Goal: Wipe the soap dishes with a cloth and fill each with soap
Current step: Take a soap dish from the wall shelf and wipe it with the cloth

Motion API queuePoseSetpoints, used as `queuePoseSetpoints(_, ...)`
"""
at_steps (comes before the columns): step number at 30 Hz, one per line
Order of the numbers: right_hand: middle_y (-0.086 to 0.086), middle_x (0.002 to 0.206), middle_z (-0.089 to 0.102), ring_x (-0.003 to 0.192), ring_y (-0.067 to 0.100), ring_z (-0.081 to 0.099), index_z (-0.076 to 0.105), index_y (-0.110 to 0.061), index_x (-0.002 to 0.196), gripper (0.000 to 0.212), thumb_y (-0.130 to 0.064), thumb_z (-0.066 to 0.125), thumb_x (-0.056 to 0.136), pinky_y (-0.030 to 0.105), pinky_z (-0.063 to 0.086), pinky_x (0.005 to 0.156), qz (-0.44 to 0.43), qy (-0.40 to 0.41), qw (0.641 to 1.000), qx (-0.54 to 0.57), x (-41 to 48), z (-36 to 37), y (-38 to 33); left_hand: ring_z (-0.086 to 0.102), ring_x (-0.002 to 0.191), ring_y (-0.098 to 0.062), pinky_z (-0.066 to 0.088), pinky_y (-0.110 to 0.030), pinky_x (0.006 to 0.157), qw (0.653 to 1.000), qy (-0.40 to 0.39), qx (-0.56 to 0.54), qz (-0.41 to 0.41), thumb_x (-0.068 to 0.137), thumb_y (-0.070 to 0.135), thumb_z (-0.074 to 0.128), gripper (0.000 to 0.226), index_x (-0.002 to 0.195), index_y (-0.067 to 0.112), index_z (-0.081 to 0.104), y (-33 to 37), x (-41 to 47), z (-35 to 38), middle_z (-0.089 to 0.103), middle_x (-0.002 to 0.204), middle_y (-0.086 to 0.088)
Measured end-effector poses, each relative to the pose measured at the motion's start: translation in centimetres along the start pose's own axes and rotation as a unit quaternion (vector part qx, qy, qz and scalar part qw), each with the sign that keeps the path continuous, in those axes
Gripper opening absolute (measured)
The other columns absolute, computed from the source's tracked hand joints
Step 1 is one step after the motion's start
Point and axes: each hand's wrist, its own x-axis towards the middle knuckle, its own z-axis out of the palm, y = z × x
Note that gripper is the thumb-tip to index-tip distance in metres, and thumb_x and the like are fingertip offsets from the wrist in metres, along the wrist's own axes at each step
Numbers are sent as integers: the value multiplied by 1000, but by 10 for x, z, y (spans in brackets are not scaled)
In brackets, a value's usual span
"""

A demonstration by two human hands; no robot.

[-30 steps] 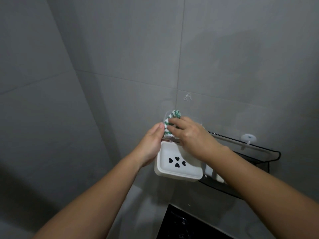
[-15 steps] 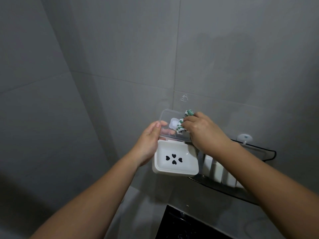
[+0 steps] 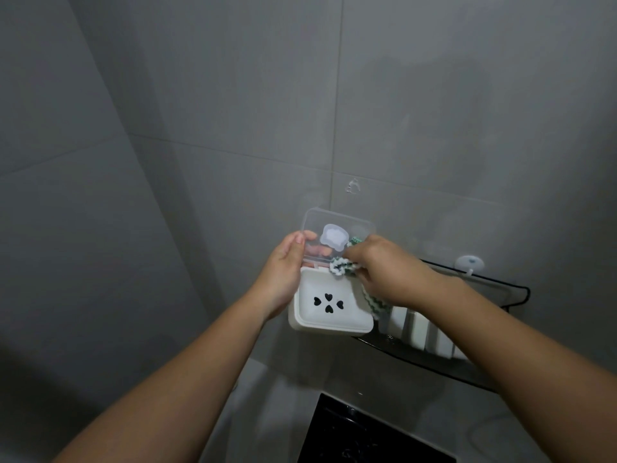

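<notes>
A black surface (image 3: 367,432) is being shown at the bottom edge, nearest the camera. Above it, a white soap dish (image 3: 329,304) with four heart-shaped holes in its floor is being steadied from the left by the left hand (image 3: 283,272), whose thumb is being pressed against the left edge of the clear lid (image 3: 337,235), which is being kept raised upright behind the dish. A green and white cloth (image 3: 340,266) is being gripped in the closed right hand (image 3: 387,272); one bunched end is being pressed at the hinge between lid and dish, just left of the fingers, while the rest is being left to hang below the palm over the dish's right rim. Just beside the dish on the right, white soap bars (image 3: 420,327) are being kept on a dark shelf (image 3: 467,369). Farther back, a white hook (image 3: 470,264) is being seen on the grey tiled wall (image 3: 233,128).
</notes>
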Motion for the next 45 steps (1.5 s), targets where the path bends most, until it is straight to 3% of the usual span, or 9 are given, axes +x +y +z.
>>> queuePoseSetpoints(5, 8, 83, 60, 79, 27, 57, 61, -16, 87, 10, -12, 52, 86, 36, 45, 68, 6, 5, 998, 56, 0, 1, 0, 67, 75, -10, 52, -22, 70, 1000, 11, -3, -6, 105, 26, 27, 29, 110, 15, 53, -1, 0, -1, 72, 93, -6)
queuePoseSetpoints(12, 2, 83, 63, 82, 22, 56, 64, -14, 94, 10, -13, 54, 92, 37, 46, 72, 5, 42, 992, 115, -4, -9, -9, 66, 92, -24, 49, -37, 87, 999, 40, 16, -21, 105, 29, 27, 30, 110, 18, 54, -4, 0, -16, 73, 101, -8)
queuePoseSetpoints(18, 5, 121, 63, 106, 23, 58, 66, -11, 114, 23, -15, 56, 93, 33, 44, 90, 13, 77, 994, 77, -12, -17, 0, 64, 96, -28, 50, -36, 84, 994, 93, 40, -34, 105, 28, 26, 35, 119, 10, 52, -17, -11, -60, 71, 100, -6)
queuePoseSetpoints(22, 11, 105, 70, 94, 31, 63, 65, -17, 114, 23, -19, 57, 93, 40, 50, 78, 82, 65, 994, 43, -12, 0, 9, 64, 98, -37, 47, -49, 95, 992, 114, 34, -42, 105, 29, 27, 28, 103, 22, 55, -27, -17, -82, 71, 101, -7)
queuePoseSetpoints(27, 11, 113, 61, 100, 33, 58, 66, -16, 110, 21, -23, 57, 93, 32, 40, 75, 135, 61, 989, -2, -7, 20, 17, 65, 89, -26, 49, -40, 88, 993, 107, 28, -41, 105, 27, 26, 28, 100, 24, 53, -32, -20, -91, 71, 97, -3)
queuePoseSetpoints(33, 13, 102, 56, 92, 35, 57, 63, -11, 110, 21, -18, 53, 93, 33, 38, 64, 118, 55, 987, -99, -2, 47, 12, 66, 87, -24, 49, -38, 86, 993, 98, 40, -48, 105, 30, 27, 28, 101, 26, 55, -49, -19, -94, 72, 96, 1)
queuePoseSetpoints(38, 12, 77, 54, 70, 34, 58, 63, -7, 85, 14, -8, 71, 73, 31, 39, 50, 77, 24, 992, -98, 0, 94, 0, 67, 87, -25, 49, -43, 90, 993, 102, 36, -55, 105, 28, 27, 29, 101, 25, 56, -57, -17, -96, 74, 88, 6)
queuePoseSetpoints(42, 14, 95, 57, 88, 35, 54, 68, -9, 103, 33, -35, 66, 83, 41, 45, 72, 70, -67, 994, -56, -15, 129, -4, 65, 97, -37, 46, -54, 96, 992, 105, 21, -67, 105, 28, 28, 30, 100, 24, 57, -64, -14, -98, 74, 91, 2)
queuePoseSetpoints(45, 21, 132, 46, 118, 36, 46, 50, -13, 134, 61, -53, 55, 87, 43, 41, 98, 87, -131, 987, -23, -24, 139, -3, 64, 96, -36, 46, -54, 97, 992, 103, 32, -68, 105, 28, 28, 30, 99, 25, 57, -66, -13, -98, 75, 88, 4)
